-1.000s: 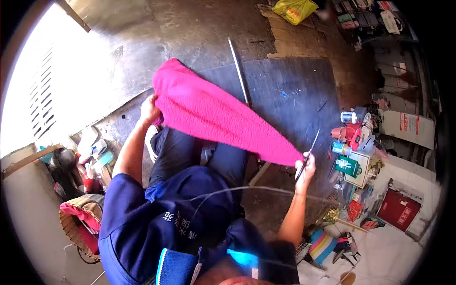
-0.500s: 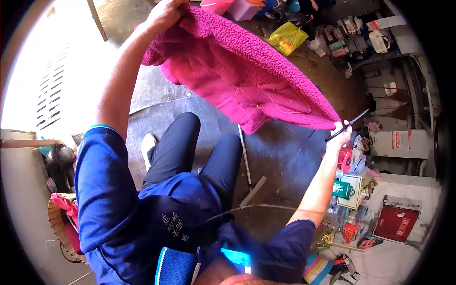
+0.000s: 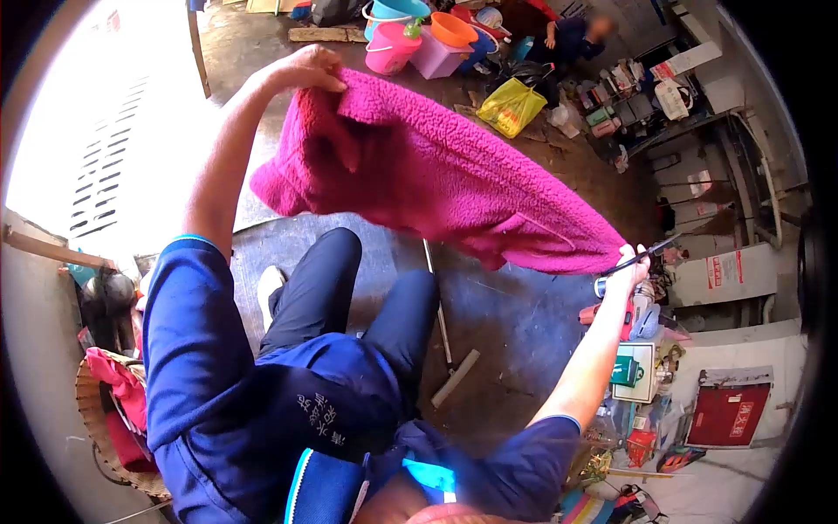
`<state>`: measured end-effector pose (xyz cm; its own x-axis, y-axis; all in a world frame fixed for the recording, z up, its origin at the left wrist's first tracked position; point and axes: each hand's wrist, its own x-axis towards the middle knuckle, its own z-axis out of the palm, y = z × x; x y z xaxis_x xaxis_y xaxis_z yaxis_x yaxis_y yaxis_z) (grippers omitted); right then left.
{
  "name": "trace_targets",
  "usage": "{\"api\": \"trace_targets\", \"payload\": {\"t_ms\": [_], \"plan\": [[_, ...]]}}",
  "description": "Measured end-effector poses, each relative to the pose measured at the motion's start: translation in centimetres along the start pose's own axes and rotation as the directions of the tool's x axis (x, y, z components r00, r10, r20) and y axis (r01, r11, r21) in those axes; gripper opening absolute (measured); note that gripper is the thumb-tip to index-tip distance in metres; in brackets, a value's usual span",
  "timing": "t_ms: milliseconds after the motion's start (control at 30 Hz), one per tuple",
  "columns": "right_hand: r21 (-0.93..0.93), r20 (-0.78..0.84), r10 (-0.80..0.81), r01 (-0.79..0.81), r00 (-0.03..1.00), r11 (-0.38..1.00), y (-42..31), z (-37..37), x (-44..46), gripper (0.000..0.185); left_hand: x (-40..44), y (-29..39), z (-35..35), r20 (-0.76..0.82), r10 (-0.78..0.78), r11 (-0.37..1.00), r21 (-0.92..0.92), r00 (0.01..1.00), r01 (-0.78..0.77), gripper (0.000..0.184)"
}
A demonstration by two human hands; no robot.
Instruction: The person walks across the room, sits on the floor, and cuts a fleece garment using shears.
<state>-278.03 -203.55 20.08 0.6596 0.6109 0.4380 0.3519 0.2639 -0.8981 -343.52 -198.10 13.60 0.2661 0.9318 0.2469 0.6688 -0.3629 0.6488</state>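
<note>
A bright pink fleece garment [image 3: 454, 175] hangs stretched through the air between my two hands, its thick edge slanting down to the right. My left hand [image 3: 316, 70] pinches the upper left end, fingers closed over the cloth. Lower down, my right hand [image 3: 630, 266] grips the opposite corner. That same hand also holds a slim dark tool with a pointed blade [image 3: 665, 242], which looks like scissors and sticks out to the right. Stitched seams show on the cloth, part of which is blurred.
Below the garment, a long-handled floor squeegee [image 3: 454, 378] lies on the dark floor. Buckets [image 3: 390, 48] and a yellow bag [image 3: 511, 107] stand ahead, near a seated person [image 3: 572, 39]. A wicker basket [image 3: 92, 410] is at left; a red box [image 3: 731, 410] is at right.
The garment and both hands appear lower in view, and its left part has swung down and left. My head view has tilted up, showing more buckets and the person. Both hands keep their hold.
</note>
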Motion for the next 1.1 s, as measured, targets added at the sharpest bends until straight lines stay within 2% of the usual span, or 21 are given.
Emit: {"api": "trace_targets", "payload": {"t_ms": [167,200,267,300,333,367,400,467,533,567,600,667,700,733,767,833,900,933,1033,1067,1100], "plan": [[0.063,0.102,0.083,-0.089,0.991,0.994,4.8,-3.8,3.6,0.041,-2.0,-0.5,3.1,0.153,-0.067,0.982,-0.167,0.986,0.093,0.036],[0.073,0.035,0.107,-0.109,0.994,0.991,3.0,-2.9,1.5,0.029,-2.2,-0.6,3.7,0.189,-0.128,0.983,-0.104,0.974,0.150,0.038],[0.053,0.305,0.248,-0.276,0.920,0.960,5.0,-5.3,3.1,0.030,-2.9,-1.2,5.5,0.222,-0.227,0.965,-0.077,0.948,0.249,0.048],[-0.009,0.372,0.301,-0.321,0.878,0.947,5.4,-6.1,2.7,0.028,-3.7,-2.5,6.7,0.182,-0.074,0.996,-0.037,0.980,0.082,0.051],[0.004,0.457,0.239,-0.271,0.857,0.963,5.2,-7.0,1.0,0.026,-5.1,-2.1,7.3,0.263,-0.217,0.976,0.089,0.940,0.201,0.054],[0.017,0.555,0.277,-0.343,0.784,0.939,3.8,-8.2,-1.7,0.024,-6.5,-5.5,9.1,0.291,-0.091,0.995,0.060,0.952,0.077,0.053],[-0.089,0.514,0.404,-0.422,0.756,0.902,2.6,-9.4,-4.5,0.024,-8.6,-8.1,10.9,0.311,0.067,0.998,-0.039,0.948,-0.058,0.052],[-0.274,0.442,0.596,-0.532,0.670,0.801,0.6,-11.5,-10.6,0.035,-14.2,-7.7,12.6,0.350,-0.069,0.988,-0.107,0.934,0.114,0.052],[-0.418,0.382,0.703,-0.566,0.600,0.711,1.0,-14.6,-16.2,0.039,-20.1,-8.0,15.5,0.401,-0.302,0.952,0.091,0.865,0.291,0.057],[-0.430,0.376,0.765,-0.633,0.522,0.644,3.2,-17.2,-18.2,0.036,-22.9,-8.9,16.8,0.487,-0.227,0.967,0.009,0.843,0.256,0.054],[-0.426,0.342,0.850,-0.740,0.401,0.520,3.7,-18.2,-20.6,0.033,-24.6,-5.2,15.8,0.478,-0.280,0.923,-0.105,0.832,0.371,0.048],[-0.490,0.289,0.898,-0.755,0.331,0.436,7.1,-21.7,-24.5,0.032,-30.4,-7.9,20.0,0.459,-0.469,0.608,-0.451,0.754,0.653,0.035],[-0.452,0.291,0.916,-0.805,0.274,0.385,8.2,-22.7,-26.0,0.036,-32.9,-8.2,22.0,0.309,-0.692,0.403,-0.584,0.652,0.705,0.037],[-0.446,0.256,0.928,-0.819,0.271,0.362,8.8,-23.3,-27.4,0.039,-34.5,-8.0,23.7,0.142,-0.862,0.329,-0.573,0.486,0.751,0.046],[-0.444,0.223,0.937,-0.828,0.268,0.342,9.3,-23.7,-28.4,0.042,-37.3,-10.0,26.0,0.189,-0.926,0.191,-0.512,0.327,0.837,0.054],[-0.441,0.215,0.929,-0.818,0.302,0.368,9.5,-23.6,-29.6,0.049,-45.6,-18.0,31.0,0.782,-0.615,-0.454,-0.462,0.107,0.762,0.058],[-0.481,0.229,0.906,-0.767,0.357,0.424,10.8,-23.9,-29.4,0.051,-42.3,-12.8,31.0,0.798,-0.583,-0.620,-0.557,0.150,0.552,0.063],[-0.441,0.237,0.907,-0.793,0.348,0.420,11.1,-23.7,-29.0,0.051,-38.3,-8.2,29.5,0.669,-0.626,-0.505,-0.740,0.401,0.445,0.063],[-0.511,0.229,0.872,-0.709,0.432,0.486,10.4,-23.0,-27.4,0.052,-32.1,-6.1,28.2,0.547,-0.661,-0.393,-0.836,0.514,0.384,0.058],[-0.483,0.228,0.860,-0.714,0.457,0.507,11.2,-23.8,-27.1,0.052,-30.8,-5.8,27.3,0.423,-0.616,-0.249,-0.905,0.665,0.346,0.051],[-0.453,0.226,0.847,-0.718,0.481,0.529,10.9,-23.4,-26.8,0.052,-30.1,-6.8,27.3,0.405,-0.569,-0.307,-0.912,0.716,0.272,0.048]]}}
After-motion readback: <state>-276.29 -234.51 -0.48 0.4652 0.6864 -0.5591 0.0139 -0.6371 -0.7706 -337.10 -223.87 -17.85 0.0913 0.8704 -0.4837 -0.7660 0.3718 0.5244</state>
